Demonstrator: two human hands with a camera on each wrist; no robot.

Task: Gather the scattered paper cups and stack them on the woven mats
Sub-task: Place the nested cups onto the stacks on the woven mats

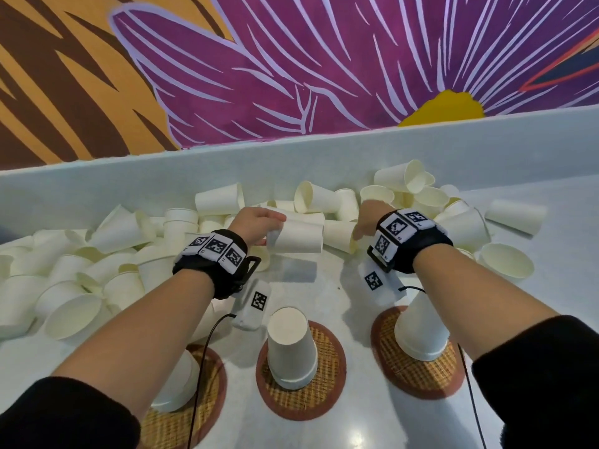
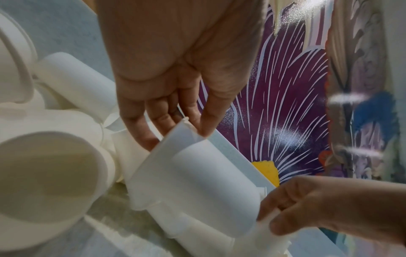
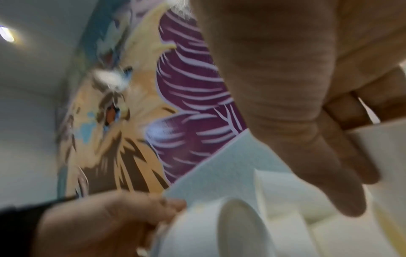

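A white paper cup (image 1: 296, 237) lies on its side, lifted just clear of the desk (image 1: 366, 426), and the left hand (image 1: 256, 223) has it by the base end, fingers (image 2: 204, 120) and thumb pinching the bottom rim, mouth pointing to the right. Straight across from it, the right hand (image 1: 368, 218) is down in the heap with its fingers curled on a second cup (image 1: 340, 236), also on its side, mouth toward the first cup's mouth, the two nearly touching. From the left wrist view that right hand clearly pinches the rim of its cup (image 2: 259, 233). Behind and to both sides, a big loose pile of cups (image 1: 97, 254) sprawls along the back of the desk against the low pale wall (image 1: 291, 160), some tipped over, some nested, some mouth-up. Nearer the person, three round woven mats sit in a row: the left mat (image 1: 181, 413) carries an upside-down cup partly hidden by the forearm, the middle mat (image 1: 327, 384) has an upside-down stack (image 1: 290, 345) standing upright, and the right mat (image 1: 418, 374) bears another inverted stack (image 1: 421, 328). Both wrists wear black bands with marker tags. Up above, a purple flower mural (image 1: 324, 69) fills the wall.
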